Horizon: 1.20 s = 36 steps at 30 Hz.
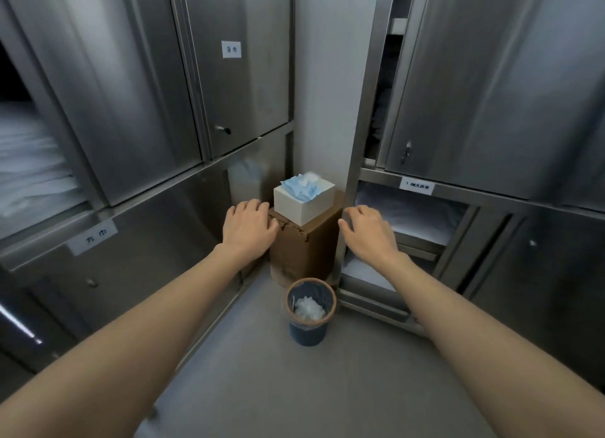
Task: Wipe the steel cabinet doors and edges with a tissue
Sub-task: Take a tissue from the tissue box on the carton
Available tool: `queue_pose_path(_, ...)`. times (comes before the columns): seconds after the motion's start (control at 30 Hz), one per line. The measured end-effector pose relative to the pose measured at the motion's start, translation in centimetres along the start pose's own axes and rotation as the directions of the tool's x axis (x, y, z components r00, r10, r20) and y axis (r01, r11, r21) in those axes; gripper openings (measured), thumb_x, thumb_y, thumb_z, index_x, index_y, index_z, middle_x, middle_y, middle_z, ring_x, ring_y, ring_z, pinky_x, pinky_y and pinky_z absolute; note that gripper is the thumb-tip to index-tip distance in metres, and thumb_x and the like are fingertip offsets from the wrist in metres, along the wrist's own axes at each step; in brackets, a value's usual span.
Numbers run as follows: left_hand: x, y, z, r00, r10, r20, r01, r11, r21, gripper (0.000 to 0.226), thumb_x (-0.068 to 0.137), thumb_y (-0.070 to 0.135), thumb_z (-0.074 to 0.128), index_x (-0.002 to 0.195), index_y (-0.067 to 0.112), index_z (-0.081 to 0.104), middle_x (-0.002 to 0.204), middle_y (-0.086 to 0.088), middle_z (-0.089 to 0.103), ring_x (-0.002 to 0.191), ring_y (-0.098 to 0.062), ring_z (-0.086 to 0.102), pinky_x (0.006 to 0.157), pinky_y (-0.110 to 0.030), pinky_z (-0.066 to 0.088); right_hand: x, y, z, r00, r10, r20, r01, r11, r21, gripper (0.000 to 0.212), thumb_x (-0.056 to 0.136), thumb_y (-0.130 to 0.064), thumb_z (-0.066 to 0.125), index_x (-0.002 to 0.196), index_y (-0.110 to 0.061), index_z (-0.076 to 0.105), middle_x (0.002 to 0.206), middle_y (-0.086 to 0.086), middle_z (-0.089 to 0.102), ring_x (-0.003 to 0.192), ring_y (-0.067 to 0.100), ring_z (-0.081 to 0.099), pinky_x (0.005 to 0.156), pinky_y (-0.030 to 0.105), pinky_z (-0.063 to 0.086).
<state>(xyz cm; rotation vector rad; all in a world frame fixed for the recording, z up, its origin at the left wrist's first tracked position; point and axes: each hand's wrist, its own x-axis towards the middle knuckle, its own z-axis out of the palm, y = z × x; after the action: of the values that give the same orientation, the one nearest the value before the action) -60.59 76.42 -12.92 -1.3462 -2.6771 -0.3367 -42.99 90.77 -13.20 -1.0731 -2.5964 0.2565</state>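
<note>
Brushed steel cabinets [131, 87] line both walls around a brown carton [302, 251] in the corner. The left hand [250, 229] and right hand [368, 233] reach toward the carton's sides, fingers loosely spread, holding nothing. On the carton sits a white box [302, 203] with blue tissue [299, 184] on top. Before the carton, a blue bin [311, 311] holds crumpled white paper [309, 308].

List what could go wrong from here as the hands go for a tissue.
1. The white tissue box sits near the edge of the tall brown cardboard box; a one-handed tug by the left hand or right hand might drag it off.
2. The blue waste bin stands on the floor just below; a step forward could tip it.
3. The steel cabinet door looks ajar; wiping may swing it.
</note>
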Motion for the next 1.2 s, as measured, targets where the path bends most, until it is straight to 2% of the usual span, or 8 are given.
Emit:
queue_pose_path(0.33, 15.4, 1.1, 3.5, 0.998, -0.067, 0.011, 0.066, 0.997, 0.039, 0.047, 0.104, 0.036, 0.039, 0.146, 0.014, 0.043, 0.149, -0.006, 0.044, 0.139, -0.024, 0.038, 0.115, -0.040, 0.027, 17.0, 3.6, 2.9, 0.997, -0.077, 0.002, 0.077, 0.997, 0.002, 0.042, 0.106, -0.037, 0.039, 0.139, -0.014, 0.050, 0.140, 0.006, 0.052, 0.128, 0.022, 0.046, 0.100, 0.036, 0.043)
queue_pose_path(0.53, 25.0, 1.6, 3.0, 0.990, -0.108, -0.091, 0.113, 0.992, 0.056, 0.045, 0.103, 0.034, 0.039, 0.140, 0.012, 0.048, 0.145, -0.008, 0.048, 0.135, -0.025, 0.042, 0.112, -0.039, 0.029, 27.6, 3.9, 2.1, 0.991, -0.127, -0.034, 0.128, 0.991, 0.026, 0.044, 0.107, -0.039, 0.035, 0.144, -0.016, 0.045, 0.144, 0.005, 0.049, 0.130, 0.021, 0.047, 0.103, 0.031, 0.042)
queue_pose_path(0.73, 29.4, 0.8, 6.7, 0.990, -0.138, -0.027, 0.139, 0.989, 0.053, 0.048, 0.104, 0.036, 0.039, 0.145, 0.012, 0.043, 0.148, -0.007, 0.045, 0.138, -0.023, 0.039, 0.114, -0.038, 0.027, 32.3, 5.7, 7.2, 0.989, -0.124, 0.085, 0.118, 0.990, 0.072, 0.045, 0.106, -0.040, 0.039, 0.145, -0.018, 0.044, 0.148, 0.004, 0.046, 0.129, 0.019, 0.049, 0.104, 0.031, 0.045)
queue_pose_path(0.93, 35.6, -1.0, 11.8, 0.996, -0.089, 0.017, 0.089, 0.996, 0.024, 0.049, 0.104, 0.035, 0.039, 0.147, 0.014, 0.041, 0.149, -0.006, 0.044, 0.138, -0.022, 0.039, 0.115, -0.038, 0.027, 37.0, 6.0, 12.0, 0.984, -0.113, 0.134, 0.102, 0.991, 0.087, 0.046, 0.106, -0.038, 0.038, 0.146, -0.017, 0.043, 0.150, 0.004, 0.044, 0.132, 0.019, 0.046, 0.104, 0.032, 0.044)
queue_pose_path(1.2, 50.8, -6.2, 15.4, 1.000, 0.009, 0.002, -0.009, 1.000, -0.020, 0.046, 0.104, 0.032, 0.041, 0.145, 0.011, 0.043, 0.147, -0.007, 0.046, 0.138, -0.023, 0.038, 0.115, -0.038, 0.026, 51.0, 5.1, 16.0, 0.993, 0.015, 0.115, -0.018, 1.000, 0.022, 0.043, 0.107, -0.036, 0.037, 0.141, -0.011, 0.048, 0.141, 0.008, 0.051, 0.127, 0.025, 0.048, 0.097, 0.033, 0.043)
